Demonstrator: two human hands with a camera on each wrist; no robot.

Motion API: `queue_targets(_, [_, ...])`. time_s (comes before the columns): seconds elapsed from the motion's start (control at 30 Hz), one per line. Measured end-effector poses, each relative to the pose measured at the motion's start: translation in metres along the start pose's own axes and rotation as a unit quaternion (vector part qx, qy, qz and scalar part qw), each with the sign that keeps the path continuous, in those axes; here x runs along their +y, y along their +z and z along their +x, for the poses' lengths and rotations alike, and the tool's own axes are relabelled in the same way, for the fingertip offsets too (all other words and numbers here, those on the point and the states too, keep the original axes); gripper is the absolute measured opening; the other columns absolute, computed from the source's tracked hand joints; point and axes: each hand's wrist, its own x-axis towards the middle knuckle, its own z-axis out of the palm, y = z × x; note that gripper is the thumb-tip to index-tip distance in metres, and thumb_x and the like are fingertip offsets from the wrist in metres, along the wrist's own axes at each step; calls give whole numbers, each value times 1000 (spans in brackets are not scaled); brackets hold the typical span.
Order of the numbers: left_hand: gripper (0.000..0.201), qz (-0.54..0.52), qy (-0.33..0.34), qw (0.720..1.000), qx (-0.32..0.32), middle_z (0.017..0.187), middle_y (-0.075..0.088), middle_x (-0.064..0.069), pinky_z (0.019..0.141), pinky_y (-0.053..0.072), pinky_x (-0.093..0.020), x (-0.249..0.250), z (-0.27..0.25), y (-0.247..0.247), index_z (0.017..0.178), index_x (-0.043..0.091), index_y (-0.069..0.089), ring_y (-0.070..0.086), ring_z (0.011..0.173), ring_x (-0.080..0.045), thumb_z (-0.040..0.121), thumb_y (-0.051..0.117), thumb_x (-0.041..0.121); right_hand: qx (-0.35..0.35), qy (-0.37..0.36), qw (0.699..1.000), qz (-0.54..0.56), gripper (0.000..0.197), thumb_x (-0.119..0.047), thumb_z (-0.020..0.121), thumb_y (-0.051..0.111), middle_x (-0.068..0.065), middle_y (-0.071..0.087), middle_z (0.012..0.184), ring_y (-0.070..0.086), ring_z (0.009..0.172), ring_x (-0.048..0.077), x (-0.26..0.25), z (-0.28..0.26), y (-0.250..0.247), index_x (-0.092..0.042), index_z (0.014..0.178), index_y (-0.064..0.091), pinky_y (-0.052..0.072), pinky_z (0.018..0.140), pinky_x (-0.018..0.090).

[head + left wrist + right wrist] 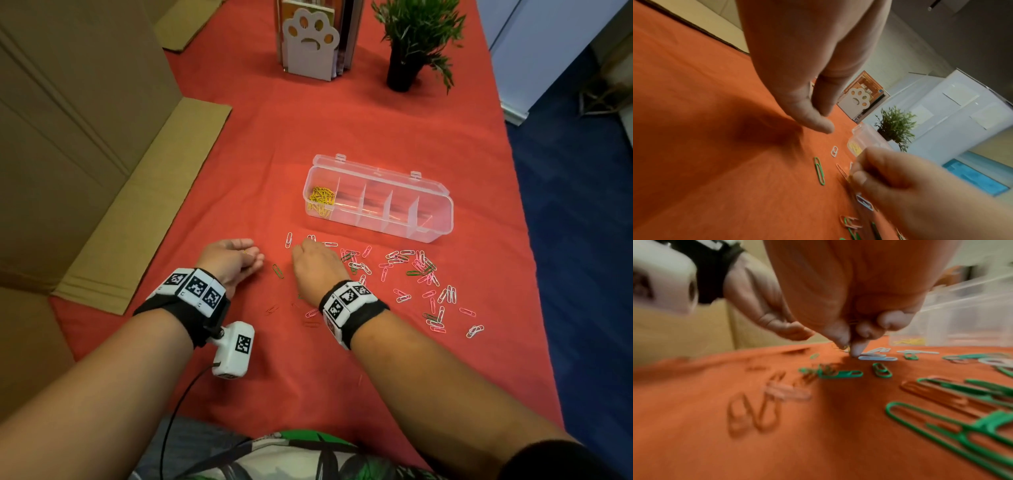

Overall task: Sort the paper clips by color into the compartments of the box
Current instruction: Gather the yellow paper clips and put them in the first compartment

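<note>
The right hand point(317, 262) is palm down over the red cloth point(239, 154), forearm reaching in from the near edge, its fingers curled and the fingertips point(857, 348) bunched together at the cloth; thin yellow wire shows between them in the right wrist view (blurred, but it reads as yellow clips point(844, 348) pinched there), and one fingertip comes down right beside a white clip point(877, 358); the left hand point(233, 258) rests on its edge just to the left, palm turned inward and up, fingers loosely curled, with a small yellowish speck on them that I cannot tell apart as a clip or not; a green clip point(277, 271) lies on the cloth between the two hands; loose paper clips point(418, 270), pink, white and green, are scattered to the right of the right hand and toward the near edge; beyond them sits the clear box point(442, 219), lid open, with a heap of yellow clips point(321, 199) in its leftmost compartment; further back stand a potted plant point(416, 37) and a paw-shaped bookend point(311, 44); cardboard point(85, 137) lies along the left side.
</note>
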Motion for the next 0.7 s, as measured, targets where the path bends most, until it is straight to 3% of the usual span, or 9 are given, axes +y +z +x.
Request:
queue_targets(0.1, [19, 12, -6, 1000, -18, 77, 57, -7, 46, 55, -18, 6, -1, 19, 82, 9, 52, 62, 58, -12, 90, 44, -6, -24, 148, 965, 215, 25, 1, 84, 40, 12, 59, 99, 57, 88, 28, 23, 2, -9, -6, 105, 52, 40, 72, 31])
queue_targets(0.17, [15, 8, -17, 998, -54, 76, 57, -7, 47, 54, -18, 17, -2, 39, 82, 10, 53, 61, 63, -13, 93, 44, 4, -9, 252, 890, 380, 28, 0, 87, 37, 1, 55, 80, 50, 63, 15, 43, 1, -18, -12, 103, 58, 38, 55, 23])
queue_targets(0.23, [15, 5, -12, 995, -100, 75, 58, -6, 50, 54, -17, 31, -4, 62, 82, 10, 54, 59, 68, -14, 93, 44, 9, 14, 313, 787, 531, 35, 6, 88, 30, -2, 46, 68, 42, 53, 9, 63, -6, -31, -15, 89, 59, 36, 42, 17])
queue_targets(0.33, [12, 16, 19, 990, -140, 74, 59, -2, 61, 53, -21, 61, -10, 98, 85, 10, 57, 58, 66, -11, 91, 48, 13, 55, 322, 638, 698, 35, 9, 92, 27, 3, 45, 69, 47, 57, 11, 81, -23, -58, -9, 82, 56, 43, 45, 16])
queue_targets(0.43, [25, 39, 65, 989, -128, 93, 59, -4, 79, 42, -29, 84, -6, 120, 107, 3, 59, 52, 84, -18, 88, 50, 17, 81, 294, 560, 771, 30, 4, 93, 29, 7, 51, 73, 52, 67, 16, 90, -35, -83, -3, 83, 57, 46, 61, 24])
queue_targets(0.5, [32, 85, 100, 986, -102, 93, 59, -5, 78, 43, -29, 92, -1, 124, 109, 4, 61, 45, 90, -16, 83, 53, 20, 87, 288, 545, 783, 27, -1, 92, 33, 7, 52, 76, 53, 70, 17, 93, -35, -91, -2, 84, 59, 47, 67, 27])
queue_targets(0.53, [30, 118, 116, 982, -89, 95, 60, -7, 81, 45, -31, 93, -2, 124, 106, 5, 62, 52, 92, -20, 81, 53, 19, 83, 293, 555, 774, 26, -1, 92, 34, 7, 53, 77, 53, 70, 16, 94, -33, -92, -2, 85, 59, 47, 67, 27])
queue_targets(0.6, [29, 156, 150, 974, -63, 107, 63, -12, 91, 46, -36, 93, -3, 121, 108, 7, 61, 60, 103, -30, 82, 52, 12, 72, 310, 611, 725, 24, 2, 92, 36, 6, 52, 79, 52, 68, 14, 93, -24, -93, -3, 86, 59, 47, 63, 24])
queue_targets(0.7, [33, 151, 197, 968, -22, 96, 63, -1, 81, 47, -28, 77, 0, 108, 110, 13, 61, 58, 86, -15, 82, 50, -1, 58, 310, 704, 636, 32, 11, 88, 31, 3, 48, 76, 46, 63, 11, 83, -2, -98, -8, 78, 54, 43, 55, 20])
